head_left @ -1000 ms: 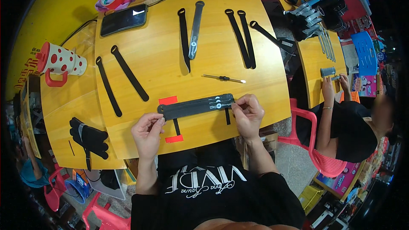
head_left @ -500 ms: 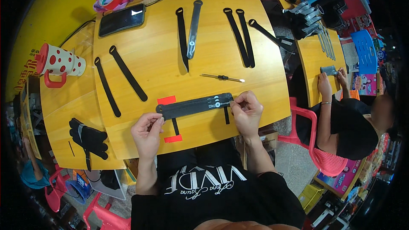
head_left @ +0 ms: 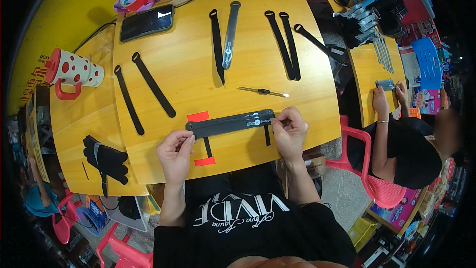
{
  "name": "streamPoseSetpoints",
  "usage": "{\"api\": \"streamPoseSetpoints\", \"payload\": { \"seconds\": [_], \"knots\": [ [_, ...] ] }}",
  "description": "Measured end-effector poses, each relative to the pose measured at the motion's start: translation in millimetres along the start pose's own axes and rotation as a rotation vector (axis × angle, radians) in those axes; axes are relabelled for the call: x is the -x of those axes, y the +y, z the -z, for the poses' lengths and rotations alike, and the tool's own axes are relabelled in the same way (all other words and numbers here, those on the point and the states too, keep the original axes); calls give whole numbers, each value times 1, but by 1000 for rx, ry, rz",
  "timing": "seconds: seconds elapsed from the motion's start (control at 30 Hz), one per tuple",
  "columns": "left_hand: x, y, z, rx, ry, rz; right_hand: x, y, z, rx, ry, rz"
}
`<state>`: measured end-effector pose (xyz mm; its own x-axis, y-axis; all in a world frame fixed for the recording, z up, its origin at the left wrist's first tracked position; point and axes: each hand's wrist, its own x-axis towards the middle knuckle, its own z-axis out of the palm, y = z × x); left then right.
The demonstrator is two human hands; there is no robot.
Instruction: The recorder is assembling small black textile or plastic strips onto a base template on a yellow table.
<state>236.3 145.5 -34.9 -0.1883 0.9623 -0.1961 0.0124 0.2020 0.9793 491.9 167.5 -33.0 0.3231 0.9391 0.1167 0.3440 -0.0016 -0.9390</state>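
A wide black strap with white print near its right end lies level across the near part of the yellow table, possibly several layers thick. My left hand pinches its left end between thumb and fingers. At the other end, my right hand grips the strap's corner, fingers curled. Beneath it pass two thin black strips; the left strip runs between an upper red tape piece and a lower red tape piece. Just beyond the strap lies a slim black-and-metal tool with a pale tip.
Several loose black straps with looped ends are spread over the table. A phone, a dotted tumbler and black gloves lie to the left. At right, a seated person handles a grey item beside a pink chair.
The whole view has shifted slightly to the right. Both hands keep their hold on the strap, which stays in nearly the same place on the table.
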Motion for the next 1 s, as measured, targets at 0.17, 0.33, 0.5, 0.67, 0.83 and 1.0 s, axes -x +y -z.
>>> {"api": "streamPoseSetpoints", "payload": {
  "seconds": [0.17, 0.33, 0.5, 0.67, 0.83, 1.0],
  "knots": [
    [1, -2, 0, 4, 22, -9, 0, 0, -3, -11, -6, 20],
    [3, -2, 2, -2, 26, -9, -1, 0, -6, 27, -2, 83],
    [2, -4, -5, -29, 58, -44, 0, -1, 0, 73, -29, 81],
    [3, -6, -6, 1, 55, -30, 1, -1, -2, 45, -25, 52],
    [0, -5, -4, -79, 55, -49, -1, 0, -4, 61, -32, 69],
    [-1, 1, -6, -153, 88, -42, 0, 2, -4, 69, -22, 58]
  ]
}}
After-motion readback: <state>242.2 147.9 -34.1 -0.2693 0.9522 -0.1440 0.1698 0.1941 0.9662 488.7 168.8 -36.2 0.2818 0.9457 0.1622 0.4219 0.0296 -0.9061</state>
